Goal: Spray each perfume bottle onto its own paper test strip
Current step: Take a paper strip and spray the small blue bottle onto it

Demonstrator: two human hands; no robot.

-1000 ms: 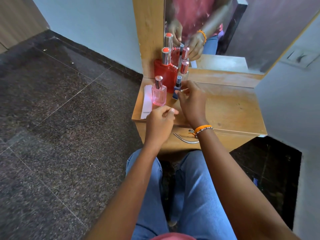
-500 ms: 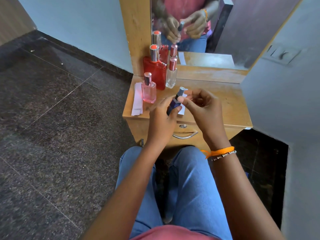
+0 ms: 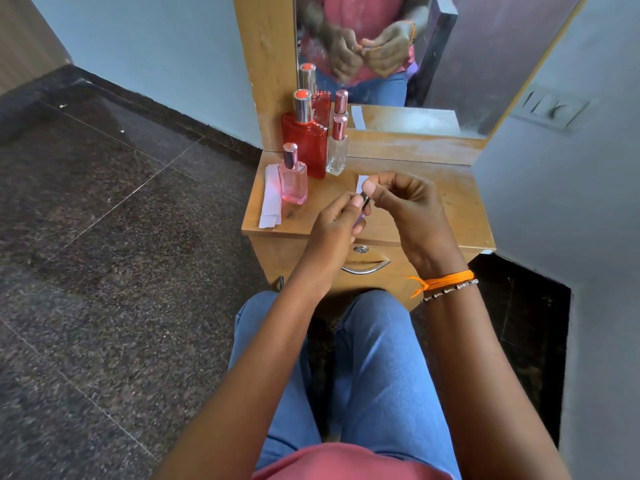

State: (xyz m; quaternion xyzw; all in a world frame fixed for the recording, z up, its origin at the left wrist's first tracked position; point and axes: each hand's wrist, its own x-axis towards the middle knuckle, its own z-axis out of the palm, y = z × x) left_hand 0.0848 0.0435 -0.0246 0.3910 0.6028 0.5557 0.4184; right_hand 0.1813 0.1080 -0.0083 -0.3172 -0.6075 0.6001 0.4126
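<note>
- Perfume bottle (image 3: pixel 361 211), the small dark one, is sitting between both hands above the front edge of the table (image 3: pixel 433 216), mostly hidden by fingers, so only its metal top and a sliver of purple body are showing.
- Left hand (image 3: pixel 334 230) is curling around the bottle's lower body, gripping it; it is the nearer hand and is carrying the weight.
- Right hand (image 3: pixel 405 206) is pinching the bottle's top end between thumb and fingertips, probably working the cap, though I cannot tell whether it is on or off.
- Its long axis is tilting up and away from the person, top end toward the right hand.
- Paper strip (image 3: pixel 362 181) is lying on the table just beyond the hands, so the nozzle will probably need aiming forward and down.
- Spare strips (image 3: pixel 272 199) are stacked at the table's left edge beside the pink bottle (image 3: pixel 294 178).
- Red bottle (image 3: pixel 304 140) and clear bottle (image 3: pixel 337 148) are standing farther back against the mirror (image 3: pixel 450 57).
</note>
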